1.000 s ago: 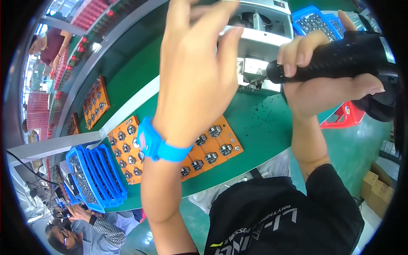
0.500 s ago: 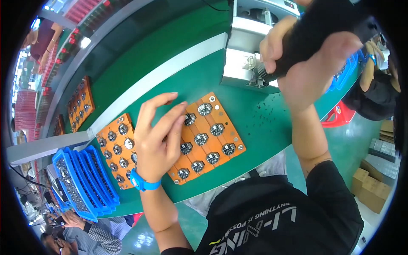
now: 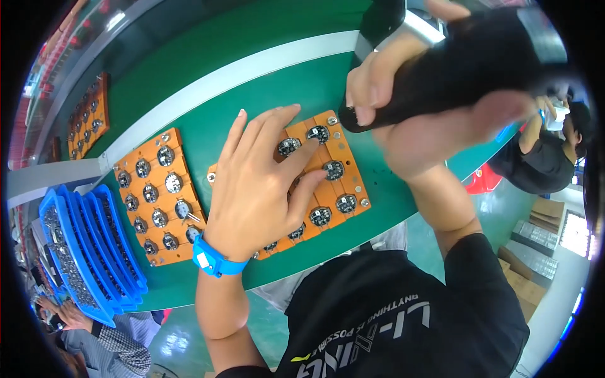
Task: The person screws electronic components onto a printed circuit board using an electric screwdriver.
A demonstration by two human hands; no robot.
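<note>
My right hand (image 3: pixel 428 138) is wrapped round a thick black electric screwdriver (image 3: pixel 466 66), blurred, its lower end at the far right corner of an orange fixture plate (image 3: pixel 341 150). Round dark circuit boards (image 3: pixel 346 203) sit in rows of recesses on that plate. Fingers spread, my left hand (image 3: pixel 255 183) lies over the plate's left part and hides several of its boards. Its index fingertip is at a board (image 3: pixel 317 134) in the far row, its thumb near another (image 3: pixel 333 170). The screwdriver's tip is not clearly visible. A blue band circles my left wrist.
A second orange fixture (image 3: pixel 179 146) with round parts lies left, beside nested blue trays (image 3: pixel 94 236) of small parts. Another fixture (image 3: pixel 94 123) stands beyond the white rail (image 3: pixel 252 70). A metal machine (image 3: pixel 421 28) is partly hidden at the top. People (image 3: pixel 542 157) sit nearby.
My right hand has brought the screwdriver left, from the machine to the plate's far corner. My left hand has moved right over the boards, fingers spread further. The view has shifted.
</note>
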